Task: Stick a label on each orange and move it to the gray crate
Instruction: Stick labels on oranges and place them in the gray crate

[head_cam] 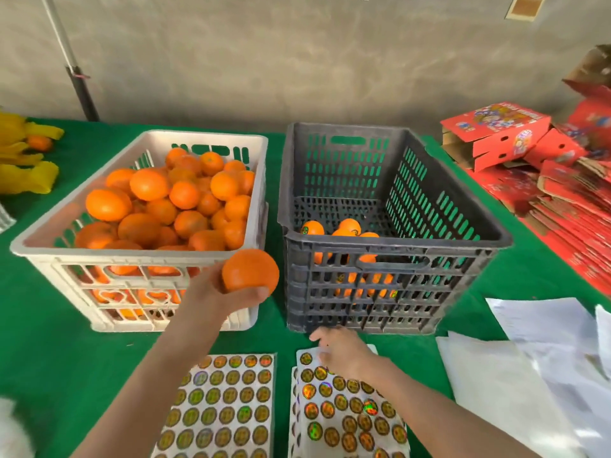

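Far left, crinkly yellow foam nets (28, 160) lie heaped on the green felt-like worktop (49, 325). Next along is the white crate (99, 256), slotted plastic, rectangular, its long side running away from the camera, piled to the rim with loose oranges (172, 200), glossy and dimpled.

Over that crate's near right corner, the left hand (215, 290) is palm-up with its grip clamped round one orange (250, 271), thumb under the front. The fruit is held in the air between the two crates. It's near enough a ball, so no long axis to speak of, and I can't see a stem end or a label on the face turned this way.

Below the forearm lies a label sheet (228, 401) with rows of round shiny holographic stickers, its long edge pointing away. A second sheet (350, 424) lies beside it, slightly skewed and lifting.

The right hand (344, 353) is back-up over that sheet's top edge, just before the gray crate (446, 251). It's blurred, so I can't tell if the grip is pinching a sticker.

Inside that dark slotted crate, a few labelled oranges (344, 229) sit low at the near end.

On the right are crumpled white backing papers (515, 385), then red printed cardboard boxes (496, 133), some folded flat.
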A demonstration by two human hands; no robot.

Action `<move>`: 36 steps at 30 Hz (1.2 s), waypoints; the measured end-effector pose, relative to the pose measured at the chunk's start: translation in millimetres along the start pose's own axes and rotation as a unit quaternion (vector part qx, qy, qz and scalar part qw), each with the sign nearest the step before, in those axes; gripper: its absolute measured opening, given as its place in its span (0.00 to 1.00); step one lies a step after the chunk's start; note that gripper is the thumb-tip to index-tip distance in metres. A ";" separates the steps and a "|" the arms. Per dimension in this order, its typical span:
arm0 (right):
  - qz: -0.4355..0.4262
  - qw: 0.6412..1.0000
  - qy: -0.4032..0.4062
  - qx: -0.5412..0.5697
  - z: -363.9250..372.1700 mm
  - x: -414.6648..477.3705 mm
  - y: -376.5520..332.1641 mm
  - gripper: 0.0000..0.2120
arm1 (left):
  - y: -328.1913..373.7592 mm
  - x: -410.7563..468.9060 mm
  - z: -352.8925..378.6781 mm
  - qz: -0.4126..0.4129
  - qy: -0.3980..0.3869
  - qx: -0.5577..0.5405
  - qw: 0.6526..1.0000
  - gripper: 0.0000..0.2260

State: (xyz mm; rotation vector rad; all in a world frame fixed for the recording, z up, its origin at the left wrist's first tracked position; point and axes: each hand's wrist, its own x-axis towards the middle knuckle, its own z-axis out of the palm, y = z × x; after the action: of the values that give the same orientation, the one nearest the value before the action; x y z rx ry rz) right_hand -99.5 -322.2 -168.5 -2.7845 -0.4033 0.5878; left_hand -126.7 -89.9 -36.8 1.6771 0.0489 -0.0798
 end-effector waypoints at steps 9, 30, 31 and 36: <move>-0.073 0.978 0.142 0.135 -3.3 -15.5 4.9 0.09 | -78.5 -13.6 47.0 -0.231 -0.060 -0.245 0.940 0.23; -0.065 0.943 0.253 0.207 -0.7 -48.9 -20.5 0.04 | -96.6 -3.3 73.7 -0.290 -0.092 -0.348 0.887 0.36; -0.062 0.943 0.251 0.212 0.4 -48.5 -20.9 0.04 | -95.4 -3.3 73.9 -0.287 -0.095 -0.348 0.888 0.40; -0.030 0.942 0.262 0.208 4.2 -47.8 -22.7 0.05 | -92.7 -3.9 74.5 -0.280 -0.114 -0.354 0.885 0.53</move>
State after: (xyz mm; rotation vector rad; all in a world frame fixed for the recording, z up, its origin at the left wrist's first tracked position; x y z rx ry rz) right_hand -148.2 -315.7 -148.2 -2.3767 -0.2134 -0.0928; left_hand -139.7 -153.9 -136.3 0.8679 0.3467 -0.6229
